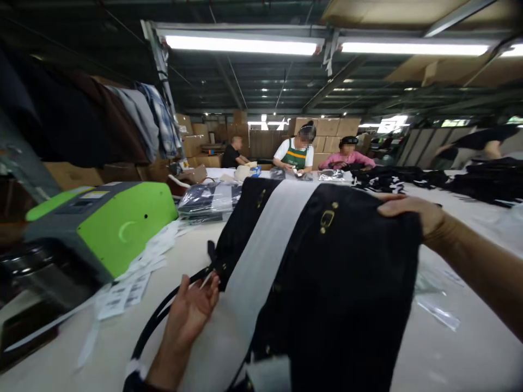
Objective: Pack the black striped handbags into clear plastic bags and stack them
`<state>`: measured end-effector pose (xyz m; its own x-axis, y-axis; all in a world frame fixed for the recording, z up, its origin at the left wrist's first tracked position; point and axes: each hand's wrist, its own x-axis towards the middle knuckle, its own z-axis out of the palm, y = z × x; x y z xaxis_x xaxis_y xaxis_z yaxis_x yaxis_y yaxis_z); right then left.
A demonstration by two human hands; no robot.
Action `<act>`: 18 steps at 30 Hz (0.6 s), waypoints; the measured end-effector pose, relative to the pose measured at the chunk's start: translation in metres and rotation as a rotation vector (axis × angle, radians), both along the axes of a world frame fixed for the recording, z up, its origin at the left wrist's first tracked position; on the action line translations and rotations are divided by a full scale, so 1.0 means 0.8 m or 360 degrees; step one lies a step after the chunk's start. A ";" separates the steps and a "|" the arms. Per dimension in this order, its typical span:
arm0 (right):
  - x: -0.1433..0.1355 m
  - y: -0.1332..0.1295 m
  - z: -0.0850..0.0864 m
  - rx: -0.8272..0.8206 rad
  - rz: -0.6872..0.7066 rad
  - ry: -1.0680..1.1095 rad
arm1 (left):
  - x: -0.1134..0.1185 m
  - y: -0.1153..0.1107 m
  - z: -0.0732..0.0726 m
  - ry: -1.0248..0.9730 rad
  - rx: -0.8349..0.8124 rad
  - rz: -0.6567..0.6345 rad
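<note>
Black bag [347,272], centre to lower right, is gripped at its edge by the right hand [414,213], seemingly to keep it tilted; the left hand [190,310] curls near its strap [152,317], grip impossible to tell.

Right hand [412,212] gripping black bag [339,272], apparently leather, white table [461,326]

Nothing legible — print on the labels [121,296] and apron [295,158] is too blurred.
</note>
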<state>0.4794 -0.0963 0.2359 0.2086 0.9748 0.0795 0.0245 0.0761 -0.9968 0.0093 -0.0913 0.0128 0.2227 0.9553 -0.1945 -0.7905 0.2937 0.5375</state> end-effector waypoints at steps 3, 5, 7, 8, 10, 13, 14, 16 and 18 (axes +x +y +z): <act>-0.030 0.008 -0.079 -0.0658 0.0561 -0.0436 | -0.054 -0.063 -0.010 0.0245 0.0005 0.0080; -0.052 0.023 -0.131 -0.0725 0.0502 -0.0765 | -0.065 -0.094 -0.024 0.0419 -0.0043 0.0203; -0.066 0.042 -0.176 -0.0715 0.0314 -0.0915 | -0.061 -0.111 -0.036 0.0503 -0.0056 0.0374; -0.069 0.053 -0.193 -0.0697 0.0219 -0.0959 | -0.054 -0.114 -0.038 0.0522 -0.0037 0.0440; -0.072 0.076 -0.215 -0.0624 0.0015 -0.1065 | -0.030 -0.113 -0.036 0.0553 0.0043 0.0515; -0.073 0.109 -0.230 -0.0465 -0.0286 -0.1212 | 0.020 -0.104 -0.022 0.0610 0.0229 0.0544; -0.073 0.117 -0.235 -0.0421 -0.0358 -0.1253 | 0.036 -0.102 -0.017 0.0647 0.0284 0.0541; -0.072 0.125 -0.245 -0.0365 -0.0440 -0.1320 | 0.056 -0.102 -0.013 0.0842 0.0359 0.0481; -0.066 0.120 -0.256 -0.0333 -0.0447 -0.1372 | 0.052 -0.104 -0.013 0.1204 0.0419 0.0356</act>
<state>0.4263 -0.0005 0.0312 0.3896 0.9094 0.1453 0.7533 -0.2239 -0.6184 0.0506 -0.1746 0.0024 -0.0790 0.9967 0.0204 -0.2126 -0.0368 0.9764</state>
